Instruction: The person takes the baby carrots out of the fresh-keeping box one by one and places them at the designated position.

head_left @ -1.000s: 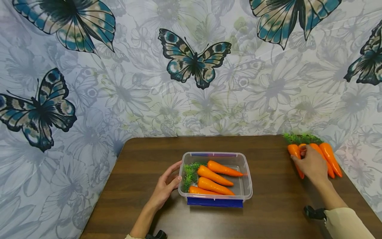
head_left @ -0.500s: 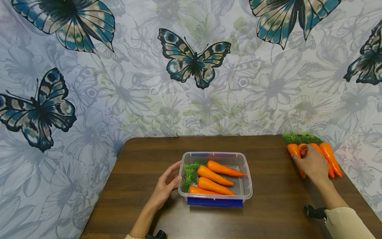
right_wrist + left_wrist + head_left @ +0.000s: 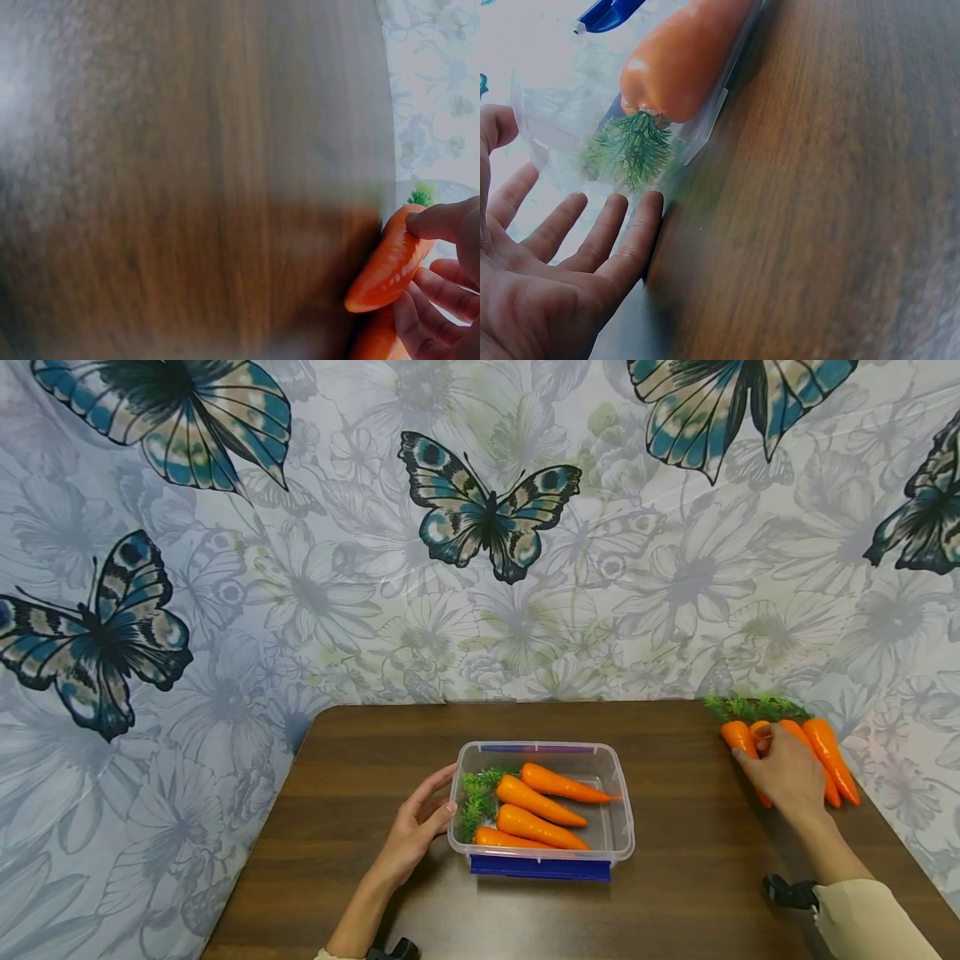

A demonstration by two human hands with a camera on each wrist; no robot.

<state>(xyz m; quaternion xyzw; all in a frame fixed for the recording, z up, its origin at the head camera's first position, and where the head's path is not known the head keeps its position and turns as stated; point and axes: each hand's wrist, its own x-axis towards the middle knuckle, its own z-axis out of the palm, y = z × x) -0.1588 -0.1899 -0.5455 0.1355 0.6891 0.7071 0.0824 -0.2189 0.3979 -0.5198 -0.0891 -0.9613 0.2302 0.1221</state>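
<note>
In the head view, a clear plastic container (image 3: 628,810) with blue clasps stands mid-table. Several orange carrots (image 3: 542,802) lie inside, leafy green tops (image 3: 480,797) toward its left end. My left hand (image 3: 415,828) is at the container's left wall, fingers extended; the left wrist view shows its fingertips (image 3: 653,201) right beside the wall. Over at the far right, my right hand (image 3: 787,774) is on a row of carrots. It pinches the leftmost carrot (image 3: 394,262), thumb along the near side in the right wrist view, with another carrot (image 3: 375,339) beneath.
More carrots (image 3: 831,758) with green tops (image 3: 780,706) lie side by side at the brown wooden table's (image 3: 675,893) back right edge. Behind the table hangs a floral cloth with butterflies (image 3: 491,514). Black wrist straps (image 3: 790,892) show near the cream sleeves.
The leftmost carrot at the right has turned slightly, its leafy top shifting left and its tip right under my right hand. My left hand and the container stay put.
</note>
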